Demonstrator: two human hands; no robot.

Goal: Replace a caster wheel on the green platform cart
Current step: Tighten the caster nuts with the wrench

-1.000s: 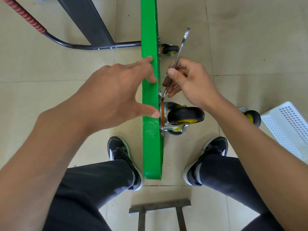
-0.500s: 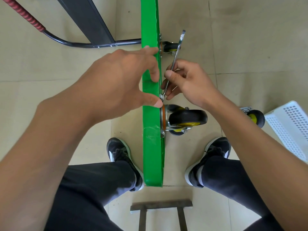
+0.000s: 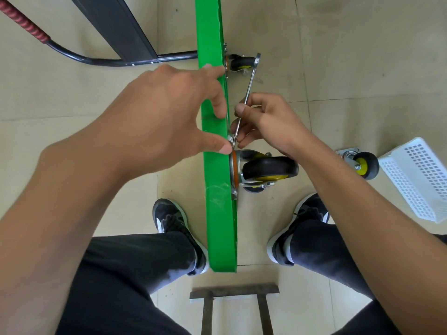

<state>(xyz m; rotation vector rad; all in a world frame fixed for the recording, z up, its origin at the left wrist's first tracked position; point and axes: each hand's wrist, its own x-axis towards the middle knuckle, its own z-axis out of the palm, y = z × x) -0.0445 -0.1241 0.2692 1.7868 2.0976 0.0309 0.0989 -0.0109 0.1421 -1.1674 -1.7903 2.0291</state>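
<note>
The green platform cart (image 3: 217,213) stands on its edge between my knees. My left hand (image 3: 169,122) grips its top edge, fingers over the far side, thumb tip at the bolt by the caster plate. A near caster wheel (image 3: 269,169), black with a yellow hub, is mounted on the cart's right face. My right hand (image 3: 263,122) holds a slim steel wrench (image 3: 249,90) whose lower end sits at that bolt just above the caster. A second mounted caster (image 3: 242,62) shows farther along. A loose caster (image 3: 362,165) lies on the floor at right.
A white perforated basket (image 3: 416,177) sits on the tiled floor at far right. The cart's black handle bar with red grip (image 3: 31,32) and a dark metal leg (image 3: 116,27) lie at upper left. My shoes flank the cart; a metal stool frame (image 3: 232,305) is below.
The wrench's free end has swung rightward and lower, tilting away from the cart. My left thumb stays at the bolt; my head has shifted slightly closer.
</note>
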